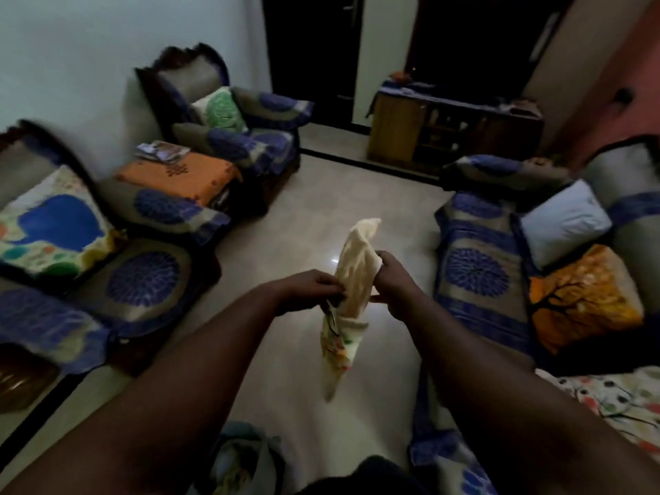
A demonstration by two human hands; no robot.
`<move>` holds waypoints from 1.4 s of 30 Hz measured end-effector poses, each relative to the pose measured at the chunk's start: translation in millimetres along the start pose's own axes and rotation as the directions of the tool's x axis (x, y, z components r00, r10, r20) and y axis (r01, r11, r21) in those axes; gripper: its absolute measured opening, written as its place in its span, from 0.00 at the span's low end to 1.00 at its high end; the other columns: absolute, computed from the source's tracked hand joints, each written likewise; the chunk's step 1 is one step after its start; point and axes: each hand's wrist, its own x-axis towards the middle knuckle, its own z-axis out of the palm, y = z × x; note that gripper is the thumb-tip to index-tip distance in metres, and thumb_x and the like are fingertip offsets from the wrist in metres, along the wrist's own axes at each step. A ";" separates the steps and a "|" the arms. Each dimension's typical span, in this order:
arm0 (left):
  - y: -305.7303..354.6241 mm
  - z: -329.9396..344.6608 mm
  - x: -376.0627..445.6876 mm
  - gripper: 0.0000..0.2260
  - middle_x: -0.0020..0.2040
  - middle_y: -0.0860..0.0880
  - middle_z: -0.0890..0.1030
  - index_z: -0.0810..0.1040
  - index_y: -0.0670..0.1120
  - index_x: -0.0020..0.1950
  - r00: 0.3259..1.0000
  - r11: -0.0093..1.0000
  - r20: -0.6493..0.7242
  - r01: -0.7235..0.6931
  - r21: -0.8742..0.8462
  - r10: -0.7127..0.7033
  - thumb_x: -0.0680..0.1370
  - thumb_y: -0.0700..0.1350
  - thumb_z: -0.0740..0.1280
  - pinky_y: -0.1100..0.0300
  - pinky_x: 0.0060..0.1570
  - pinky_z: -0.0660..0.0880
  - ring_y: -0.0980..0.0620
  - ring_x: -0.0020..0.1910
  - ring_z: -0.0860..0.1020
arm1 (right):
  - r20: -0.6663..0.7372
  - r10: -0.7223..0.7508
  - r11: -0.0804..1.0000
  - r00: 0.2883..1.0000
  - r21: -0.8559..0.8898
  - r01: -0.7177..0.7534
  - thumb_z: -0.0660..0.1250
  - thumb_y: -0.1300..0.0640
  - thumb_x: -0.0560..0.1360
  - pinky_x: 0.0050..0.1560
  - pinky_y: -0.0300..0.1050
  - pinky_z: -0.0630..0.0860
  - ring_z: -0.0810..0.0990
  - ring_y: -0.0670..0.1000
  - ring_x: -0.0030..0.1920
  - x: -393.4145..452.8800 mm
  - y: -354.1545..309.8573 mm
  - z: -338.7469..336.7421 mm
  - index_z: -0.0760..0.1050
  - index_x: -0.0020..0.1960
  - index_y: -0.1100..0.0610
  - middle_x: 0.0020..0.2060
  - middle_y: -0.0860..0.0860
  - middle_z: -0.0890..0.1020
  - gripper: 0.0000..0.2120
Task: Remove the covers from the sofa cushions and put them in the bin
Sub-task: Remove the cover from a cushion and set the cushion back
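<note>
A cream cushion cover [351, 280] with a printed lower part hangs upright over the floor between my hands. My left hand [314, 291] pinches its left edge. My right hand [393, 280] grips its right side, fingers curled into the cloth. On the sofa at right lie a bare pale blue cushion [564, 219], an orange tree-print cushion [582, 298] and a spotted one [621, 398]. A blue-patterned cushion [53, 230] sits on the left chair and a green one [221, 108] on the far armchair. Something with cloth in it, perhaps the bin [243, 462], sits at the bottom edge between my arms.
An orange-covered side table [178, 176] with papers stands between the left chairs. A wooden cabinet [453, 134] lines the far wall beside a dark doorway. The tiled floor [321, 194] lies in the middle of the room.
</note>
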 end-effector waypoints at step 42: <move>440.9 -46.1 900.1 0.11 0.47 0.54 0.82 0.82 0.49 0.51 0.599 0.741 0.756 -0.627 0.240 0.263 0.73 0.49 0.78 0.65 0.45 0.74 0.62 0.44 0.79 | -0.664 0.077 0.944 0.743 -0.190 -0.268 0.62 0.46 0.82 0.45 0.55 0.77 0.79 0.52 0.42 565.5 -69.5 -538.8 0.76 0.43 0.50 0.40 0.51 0.80 0.12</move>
